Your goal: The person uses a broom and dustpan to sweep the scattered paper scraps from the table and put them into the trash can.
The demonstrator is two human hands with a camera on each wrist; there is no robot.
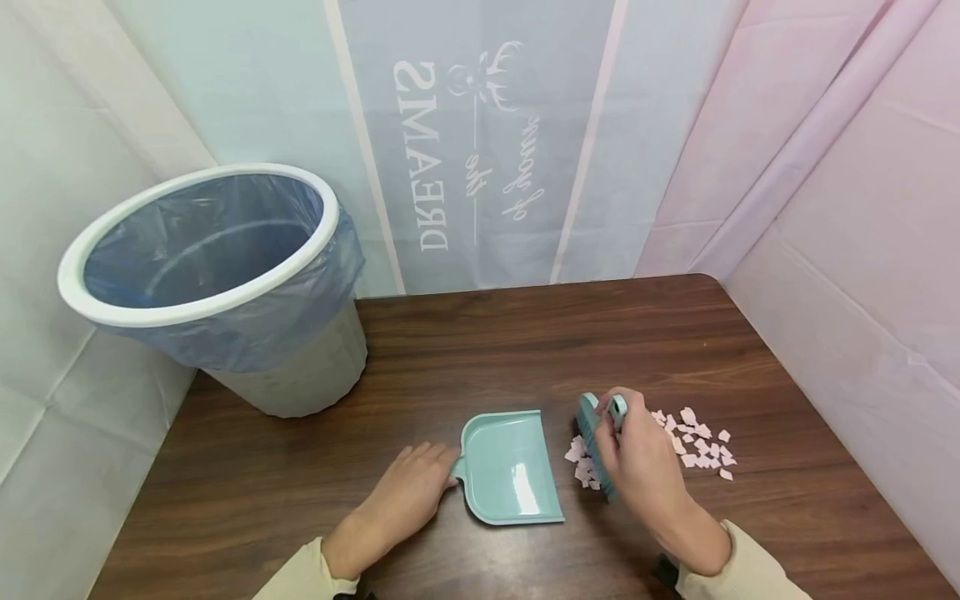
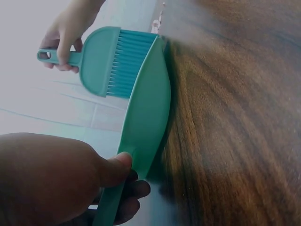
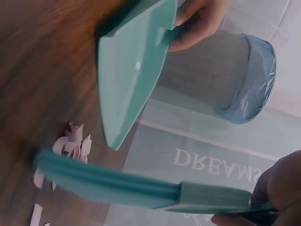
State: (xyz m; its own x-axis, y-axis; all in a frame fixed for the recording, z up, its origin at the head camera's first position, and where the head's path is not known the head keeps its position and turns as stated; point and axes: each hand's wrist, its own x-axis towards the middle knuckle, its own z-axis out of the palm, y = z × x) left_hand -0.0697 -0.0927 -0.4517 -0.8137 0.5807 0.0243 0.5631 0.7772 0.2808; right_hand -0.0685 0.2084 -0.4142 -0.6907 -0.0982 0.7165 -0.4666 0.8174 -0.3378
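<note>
My left hand (image 1: 417, 482) grips the handle of a teal dustpan (image 1: 508, 467), which lies on the table with its straight edge facing right. In the left wrist view the thumb presses on top of the handle and the fingers wrap beneath. A teal hand brush (image 1: 592, 446) is held by its handle in my right hand (image 1: 647, 458), bristles down on the table. Some white paper scraps (image 1: 576, 451) lie between the brush and the dustpan. More paper scraps (image 1: 703, 450) are scattered to the right of my right hand. The dustpan's pan holds nothing visible.
A grey trash bin (image 1: 322, 358) with a white rim and a blue liner bag (image 1: 300, 308) stands at the table's back left. Printed curtains (image 1: 480, 167) hang behind and at both sides of the dark wooden table (image 1: 525, 350).
</note>
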